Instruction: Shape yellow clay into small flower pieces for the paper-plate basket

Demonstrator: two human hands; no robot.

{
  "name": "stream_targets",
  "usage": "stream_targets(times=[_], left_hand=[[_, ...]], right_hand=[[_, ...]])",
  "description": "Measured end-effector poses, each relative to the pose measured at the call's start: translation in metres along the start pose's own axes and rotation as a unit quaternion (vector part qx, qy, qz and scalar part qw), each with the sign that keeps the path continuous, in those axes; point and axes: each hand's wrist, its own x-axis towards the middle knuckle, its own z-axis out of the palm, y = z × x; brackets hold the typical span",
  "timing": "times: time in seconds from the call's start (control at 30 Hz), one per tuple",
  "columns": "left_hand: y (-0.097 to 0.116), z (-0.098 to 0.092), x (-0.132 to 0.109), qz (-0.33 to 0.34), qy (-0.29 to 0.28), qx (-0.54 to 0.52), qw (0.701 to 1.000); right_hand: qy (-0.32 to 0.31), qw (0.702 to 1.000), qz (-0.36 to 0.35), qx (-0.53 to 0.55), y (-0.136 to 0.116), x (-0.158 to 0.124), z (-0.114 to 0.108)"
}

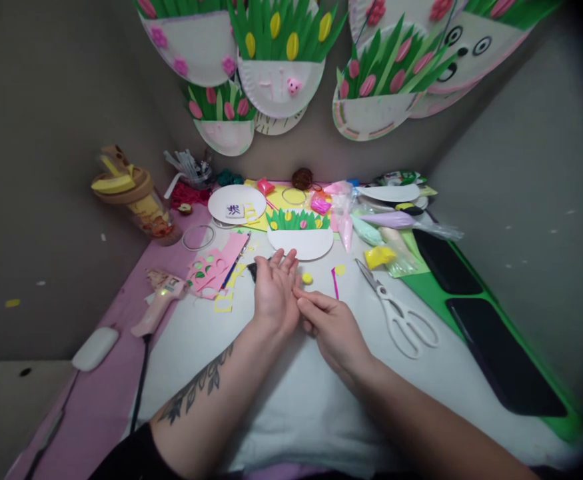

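Note:
My left hand (277,290) lies palm up with its fingers stretched forward over the white cloth. Thumb and forefinger of my right hand (332,325) are pinched together against the edge of the left palm; whatever is between them is too small to make out. Just beyond the fingertips stands a white half paper plate (301,244) with green paper grass and small yellow and pink pieces. A yellow lump (308,279) sits beside the left fingers. To the right lies a thin magenta strip (335,285) with a yellow blob at its top.
White-handled scissors (402,320) lie at right, near two dark phone-like slabs (508,353). At left are a pink glue gun (161,300), pink paper with cut-out holes (216,270) and a tall cup (144,207). Bags of coloured clay (381,227) and a white plate (236,200) stand behind.

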Motion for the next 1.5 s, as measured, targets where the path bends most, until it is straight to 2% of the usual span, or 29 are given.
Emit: stream_targets(times=[0.2,0.4,0.57,0.8,1.1,1.37,1.5], left_hand=[[-0.003,0.004,-0.006,0.06,0.015,0.053,0.997],[-0.005,0.008,-0.011,0.089,0.032,0.081,0.992],[-0.008,0.008,-0.013,0.112,0.039,0.107,0.987],[-0.008,0.007,-0.013,0.114,0.014,0.1,0.988],[-0.005,0.012,-0.017,0.127,0.008,0.089,0.988],[-0.009,0.009,-0.015,0.136,0.005,0.104,0.985],[-0.008,0.011,-0.016,0.129,0.001,0.091,0.988]], right_hand=[[0.008,0.985,0.079,0.153,0.003,-0.004,0.007],[-0.006,0.965,0.123,0.234,0.008,-0.003,0.008],[0.0,0.959,0.141,0.245,0.007,-0.007,0.011],[-0.008,0.957,0.13,0.26,0.009,-0.007,0.011],[-0.01,0.935,0.165,0.313,0.008,-0.003,0.01],[-0.012,0.938,0.158,0.308,0.01,-0.006,0.011],[0.007,0.917,0.193,0.35,0.004,-0.006,0.013]])
